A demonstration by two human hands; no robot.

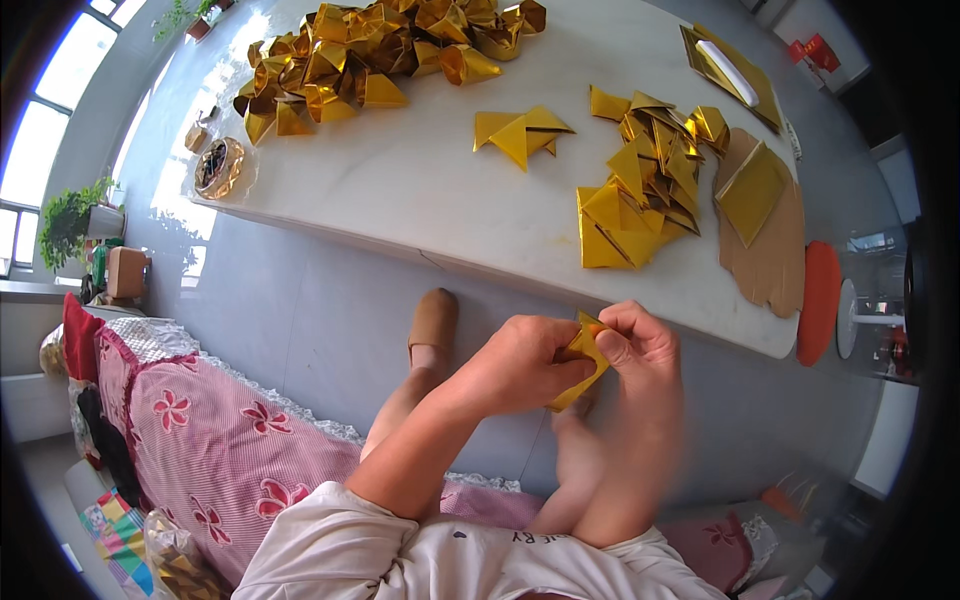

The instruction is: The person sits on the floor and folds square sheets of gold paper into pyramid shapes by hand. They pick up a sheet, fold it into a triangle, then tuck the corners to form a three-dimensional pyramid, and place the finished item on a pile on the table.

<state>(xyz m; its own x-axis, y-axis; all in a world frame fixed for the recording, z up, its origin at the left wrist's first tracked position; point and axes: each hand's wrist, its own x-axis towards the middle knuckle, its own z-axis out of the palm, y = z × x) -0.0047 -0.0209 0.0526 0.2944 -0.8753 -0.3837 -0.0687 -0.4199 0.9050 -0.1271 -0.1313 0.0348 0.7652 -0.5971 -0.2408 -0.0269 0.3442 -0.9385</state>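
My left hand (536,364) grips a piece of folded gold foil paper (581,365) from its left side, just off the table's front edge. My right hand (641,341) pinches the same piece at its upper right edge between thumb and fingers. Beyond my hands, a loose heap of flat folded gold pieces (637,180) lies on the white marble-look table (375,180). A few more flat pieces (523,135) rest left of that heap. At the table's far left side is a large pile of opened-out gold foil shapes (360,60).
On the right are a square gold packet (752,193) on brown cardboard (761,270), a white stick-like object (727,73) on gold sheets (757,97), and a red stool seat (817,304). A foil-wrapped round container (220,168) stands at the left corner. A pink flowered sofa cover (225,435) lies behind.
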